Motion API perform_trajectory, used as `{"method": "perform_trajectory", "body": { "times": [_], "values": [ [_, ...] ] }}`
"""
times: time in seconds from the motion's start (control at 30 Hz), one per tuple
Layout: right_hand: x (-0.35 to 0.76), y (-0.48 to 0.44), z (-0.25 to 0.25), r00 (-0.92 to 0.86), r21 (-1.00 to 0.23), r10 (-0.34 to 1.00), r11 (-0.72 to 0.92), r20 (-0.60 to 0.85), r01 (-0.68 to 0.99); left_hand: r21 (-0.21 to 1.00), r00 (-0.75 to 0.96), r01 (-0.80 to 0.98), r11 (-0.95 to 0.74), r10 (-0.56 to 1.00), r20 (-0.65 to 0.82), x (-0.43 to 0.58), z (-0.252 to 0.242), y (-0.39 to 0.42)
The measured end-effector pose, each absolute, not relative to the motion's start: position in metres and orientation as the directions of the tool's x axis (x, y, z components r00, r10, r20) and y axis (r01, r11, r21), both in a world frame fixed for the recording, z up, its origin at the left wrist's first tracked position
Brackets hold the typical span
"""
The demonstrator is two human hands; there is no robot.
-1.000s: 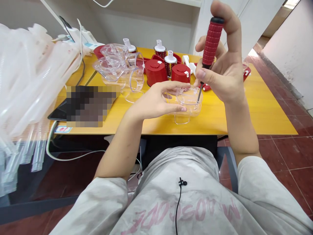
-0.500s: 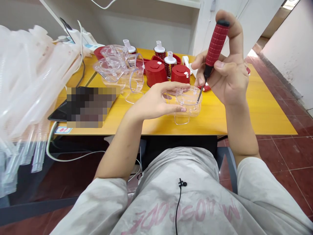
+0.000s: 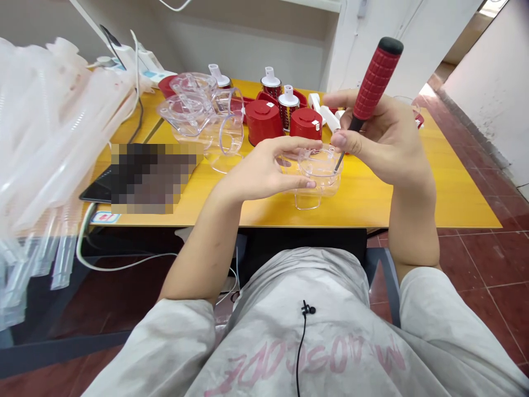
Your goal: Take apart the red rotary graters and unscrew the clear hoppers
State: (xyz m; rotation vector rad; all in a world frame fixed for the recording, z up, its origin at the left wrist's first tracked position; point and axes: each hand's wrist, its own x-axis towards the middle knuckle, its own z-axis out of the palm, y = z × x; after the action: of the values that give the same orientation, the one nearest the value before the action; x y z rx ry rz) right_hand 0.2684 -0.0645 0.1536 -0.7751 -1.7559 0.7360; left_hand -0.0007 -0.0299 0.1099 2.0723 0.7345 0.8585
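My left hand (image 3: 264, 168) grips a clear plastic housing (image 3: 320, 173) from its left side, with the fingers spread over the rim. The housing stands on the yellow table (image 3: 438, 198). My right hand (image 3: 386, 143) holds a red-handled screwdriver (image 3: 374, 80), its handle tilted up and to the right. The thin metal shaft (image 3: 339, 162) reaches down into the housing. Its tip is hidden behind the clear plastic and is hard to make out.
Behind my hands stand two red cylindrical lids (image 3: 262, 122) and red grater drums with white tops (image 3: 288, 110). Stacked clear housings (image 3: 198, 118) sit to the left. Plastic-wrapped clear tubes (image 3: 49, 127) fill the left side. A pixelated patch (image 3: 152, 176) covers part of the table.
My right hand has turned and dropped lower, and the screwdriver handle now leans further right. My left hand and the housing have stayed in place.
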Motion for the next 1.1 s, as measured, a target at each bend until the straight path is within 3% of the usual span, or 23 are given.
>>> {"method": "perform_trajectory", "body": {
  "times": [0.3, 0.53, 0.83, 1.1],
  "values": [
    [0.277, -0.067, 0.147, -0.224, -0.768, 0.780, 0.621, 0.585, 0.155, 0.812, 0.612, 0.222, -0.539, 0.726, 0.314, -0.001, 0.112, -0.031],
    [0.281, -0.071, 0.143, -0.245, -0.753, 0.805, 0.592, 0.540, 0.287, 0.817, 0.607, 0.216, -0.535, 0.729, 0.318, -0.002, 0.108, -0.030],
    [0.281, -0.066, 0.140, -0.300, -0.803, 0.786, 0.588, 0.540, 0.098, 0.818, 0.606, 0.215, -0.533, 0.730, 0.316, -0.001, 0.108, -0.030],
    [0.280, -0.074, 0.144, -0.268, -0.787, 0.805, 0.584, 0.530, 0.198, 0.824, 0.605, 0.207, -0.527, 0.731, 0.316, -0.002, 0.108, -0.030]
  ]
}}
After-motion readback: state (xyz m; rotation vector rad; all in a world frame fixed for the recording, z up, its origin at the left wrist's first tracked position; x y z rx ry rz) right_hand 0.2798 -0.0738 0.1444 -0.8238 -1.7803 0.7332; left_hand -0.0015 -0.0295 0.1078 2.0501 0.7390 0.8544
